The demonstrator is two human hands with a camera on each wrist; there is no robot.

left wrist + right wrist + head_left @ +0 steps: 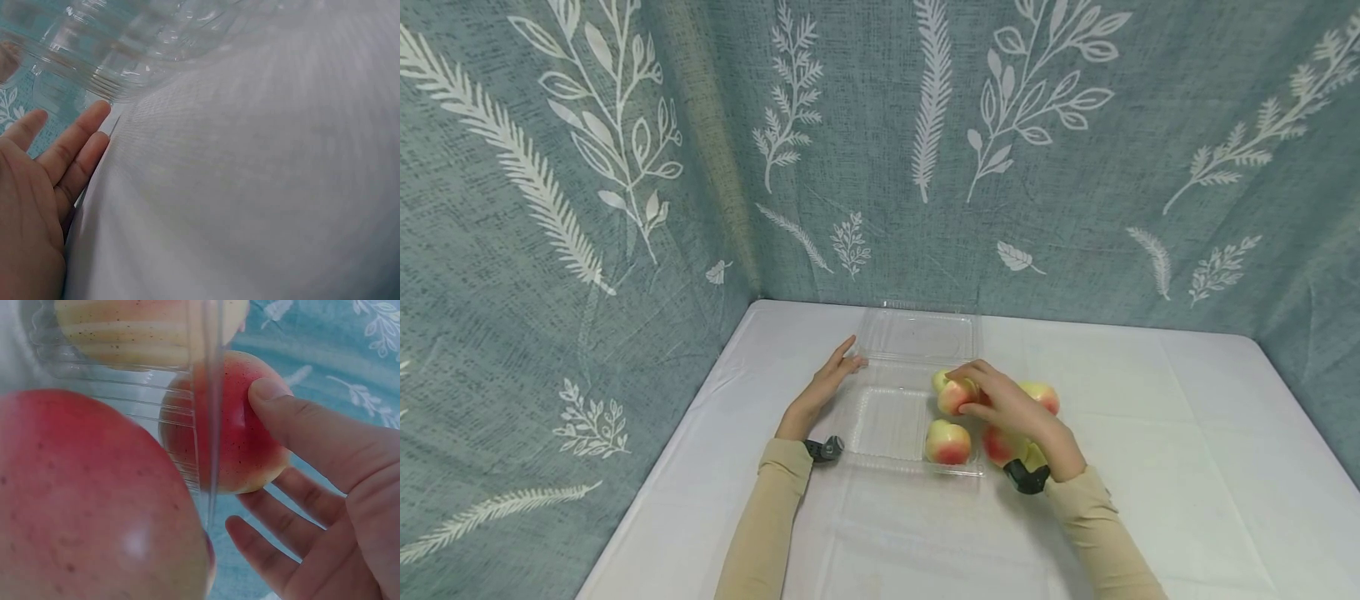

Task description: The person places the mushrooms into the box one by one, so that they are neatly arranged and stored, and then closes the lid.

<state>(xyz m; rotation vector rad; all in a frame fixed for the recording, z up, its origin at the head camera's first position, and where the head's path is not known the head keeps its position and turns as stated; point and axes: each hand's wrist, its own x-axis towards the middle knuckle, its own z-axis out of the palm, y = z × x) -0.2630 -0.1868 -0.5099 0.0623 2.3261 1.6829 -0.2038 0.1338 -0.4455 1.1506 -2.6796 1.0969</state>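
Observation:
My right hand holds a yellow-red peach above the right side of a hinged clear plastic box. In the right wrist view, the thumb presses one side of that peach, with curled fingers beneath it; the box wall crosses part of it. A second peach sits in the box's near right corner. Another peach shows partly behind the held one. My left hand is beside the box's left edge, fingers fairly straight. In the left wrist view its fingertips are close to the box rim; contact is unclear.
The box's lid lies folded back toward the curtain. Outside the box on the right are more peaches, one beyond my right wrist and another partly hidden by the arm. White cloth covers the table.

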